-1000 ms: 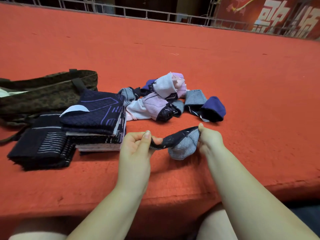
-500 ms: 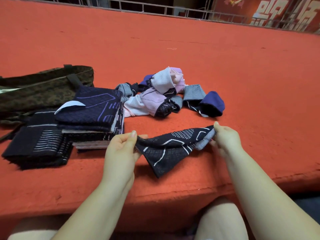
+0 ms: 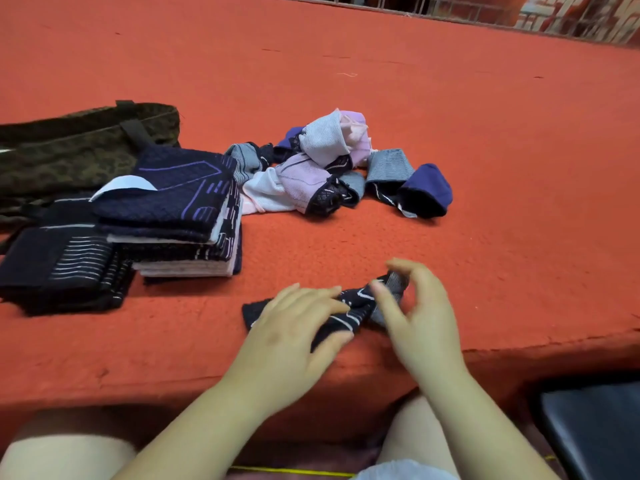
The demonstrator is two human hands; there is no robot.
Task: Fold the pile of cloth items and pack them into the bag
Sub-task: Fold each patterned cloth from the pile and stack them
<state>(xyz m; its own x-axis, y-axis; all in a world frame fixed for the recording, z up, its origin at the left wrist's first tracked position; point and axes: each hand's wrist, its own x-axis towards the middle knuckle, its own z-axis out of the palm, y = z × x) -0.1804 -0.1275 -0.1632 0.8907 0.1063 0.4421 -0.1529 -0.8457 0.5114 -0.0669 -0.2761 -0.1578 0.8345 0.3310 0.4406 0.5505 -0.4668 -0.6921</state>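
- Folding the dark cloth (image 3: 349, 308) near the front edge of the red table (image 3: 450, 133) — that is the step in hand, as I judge it.
- My left hand (image 3: 294, 336) lies flat on the cloth's left half, fingers straight, pinning it to the table.
- My right hand (image 3: 420, 317) is blurred; its fingers curl around the grey right end of the cloth and seem to pinch it, lifted a little off the table.
- To do this well, I should keep the left palm pressing so the cloth cannot slide, then carry the pinched end over to the left edge and match the corners before letting go.
- A bunched middle would make a lumpy fold, so I would smooth it flat with straight fingers first.
- The pile (image 3: 332, 168) of unfolded pieces lies behind, well apart from my hands — several remain, so I judge the task well along but not done.
- Two stacks (image 3: 173, 209) of folded cloths sit to the left, just in front of the bag (image 3: 69, 147), which lies on its side; none of them look packed yet.
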